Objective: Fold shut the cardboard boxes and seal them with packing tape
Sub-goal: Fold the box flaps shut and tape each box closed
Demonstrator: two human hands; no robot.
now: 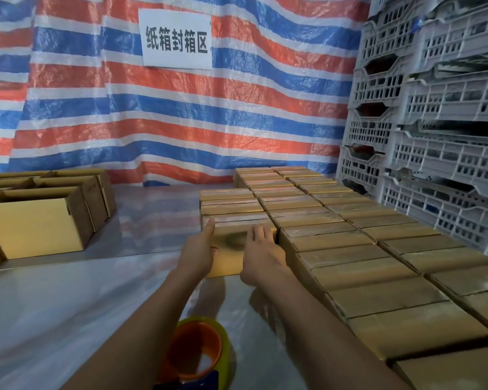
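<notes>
Head view: both hands rest released on a closed cardboard box (pixel 231 257) near the middle of the counter (pixel 68 305). The left hand (pixel 196 251) lies straight-fingered against its left side, and the right hand (pixel 261 251) lies flat on its right part. The box touches the block of sealed boxes (pixel 350 240) filling the counter's right side, a packing tape roll (pixel 200 347) sits at the near edge between the forearms, and open boxes (pixel 37 223) stand at the left edge.

Soft even light, wide-angle edge warp
</notes>
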